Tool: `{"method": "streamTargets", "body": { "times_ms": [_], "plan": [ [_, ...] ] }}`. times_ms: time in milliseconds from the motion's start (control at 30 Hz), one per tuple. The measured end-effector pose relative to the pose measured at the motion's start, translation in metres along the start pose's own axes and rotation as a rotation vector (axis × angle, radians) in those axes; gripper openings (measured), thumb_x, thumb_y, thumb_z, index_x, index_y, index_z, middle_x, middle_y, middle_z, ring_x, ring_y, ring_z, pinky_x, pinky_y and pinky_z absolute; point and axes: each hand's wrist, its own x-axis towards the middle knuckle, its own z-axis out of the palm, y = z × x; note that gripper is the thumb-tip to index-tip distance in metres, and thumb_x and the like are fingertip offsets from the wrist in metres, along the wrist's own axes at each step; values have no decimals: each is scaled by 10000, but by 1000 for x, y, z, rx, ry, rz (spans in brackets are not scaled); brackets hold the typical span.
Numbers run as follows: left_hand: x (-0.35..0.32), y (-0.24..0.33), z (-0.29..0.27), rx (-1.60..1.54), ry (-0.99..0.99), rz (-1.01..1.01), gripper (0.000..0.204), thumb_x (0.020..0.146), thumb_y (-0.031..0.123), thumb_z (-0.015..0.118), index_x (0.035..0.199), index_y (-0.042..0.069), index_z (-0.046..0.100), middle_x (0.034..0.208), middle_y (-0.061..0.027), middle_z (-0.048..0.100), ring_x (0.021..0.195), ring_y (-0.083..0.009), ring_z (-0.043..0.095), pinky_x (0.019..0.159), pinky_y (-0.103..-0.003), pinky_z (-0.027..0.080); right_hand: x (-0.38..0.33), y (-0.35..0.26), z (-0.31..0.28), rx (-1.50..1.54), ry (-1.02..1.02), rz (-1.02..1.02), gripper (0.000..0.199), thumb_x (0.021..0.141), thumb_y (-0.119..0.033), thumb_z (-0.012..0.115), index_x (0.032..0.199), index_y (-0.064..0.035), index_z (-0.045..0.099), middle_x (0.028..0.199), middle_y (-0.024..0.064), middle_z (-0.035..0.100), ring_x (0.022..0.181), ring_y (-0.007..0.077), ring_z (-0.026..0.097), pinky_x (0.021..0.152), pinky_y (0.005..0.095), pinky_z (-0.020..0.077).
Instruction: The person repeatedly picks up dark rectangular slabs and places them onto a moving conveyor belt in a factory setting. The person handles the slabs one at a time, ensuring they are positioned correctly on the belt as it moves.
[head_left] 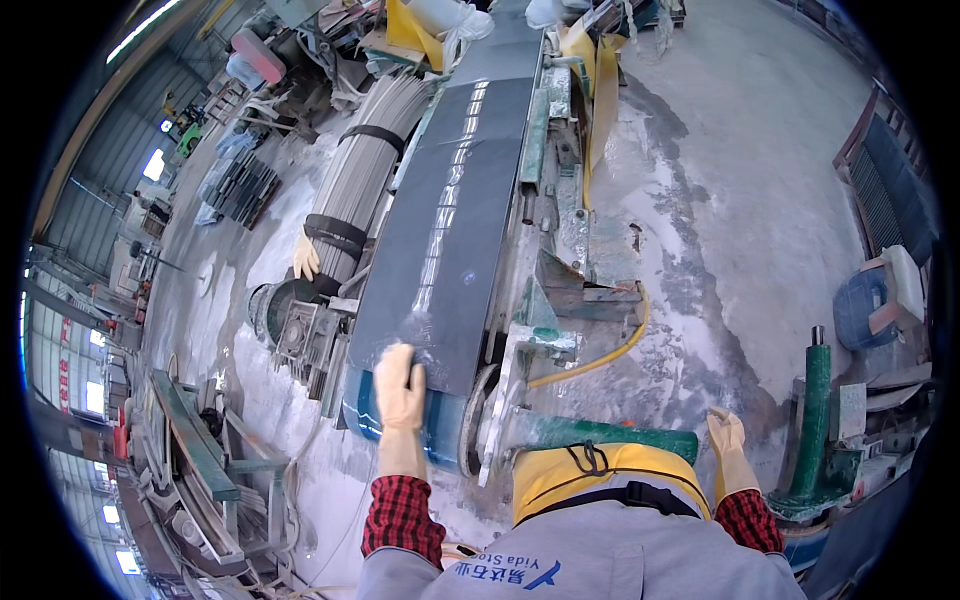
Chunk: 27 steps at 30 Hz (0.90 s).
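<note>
A long, dark, polished stone slab point(440, 250) lies on a conveyor whose blue belt point(445, 425) shows at the near end. My left hand point(399, 390), in a cream rubber glove, rests on the slab's near end with its thumb apart from the fingers. It holds nothing that I can see. My right hand point(726, 440), gloved the same way, hangs out to the right beyond a green steel tube point(610, 438). Its fingers are loosely bent and nothing shows in them. A yellow apron point(605, 475) is bunched at my waist.
Left of the conveyor are a strapped bundle of grey strips point(365, 165), a motor point(300, 325) and a cream glove point(305, 257). A yellow hose point(600, 368) curves along the right frame. Further right stand a green post point(816, 420) and a blue container point(862, 305).
</note>
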Motion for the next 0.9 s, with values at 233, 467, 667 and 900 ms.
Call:
{"method": "streamTargets", "body": {
  "times_ms": [233,467,667,900],
  "plan": [
    [10,-102,-1,583,-11,-362,427,923,296,659,1267,63,562,1208,-130,643,1088,-342,595,926,-488,459,28,88,-5,97,54,-22,304,883,-201,719,1128,-25,756,1109,115,769,1035,211,715,943,323,536],
    [49,-104,-4,557,-192,-539,381,941,291,649,1234,55,591,986,-174,684,981,-357,631,876,-482,479,14,67,-11,76,60,18,305,875,-303,706,1117,-136,789,1070,75,779,991,218,726,908,328,542],
    [70,-102,-5,511,-199,-468,422,950,285,643,1309,77,565,1004,-193,696,979,-363,655,881,-475,479,22,41,3,43,58,-2,273,874,-292,717,1103,-164,793,1036,66,783,968,209,728,888,321,543],
    [45,-99,-32,485,-218,-324,405,954,210,614,1332,79,550,932,-186,662,915,-388,621,850,-488,469,6,-18,-10,-11,97,-66,287,884,-321,696,1128,-201,787,1095,75,774,1026,243,725,930,331,535]
  ]
}}
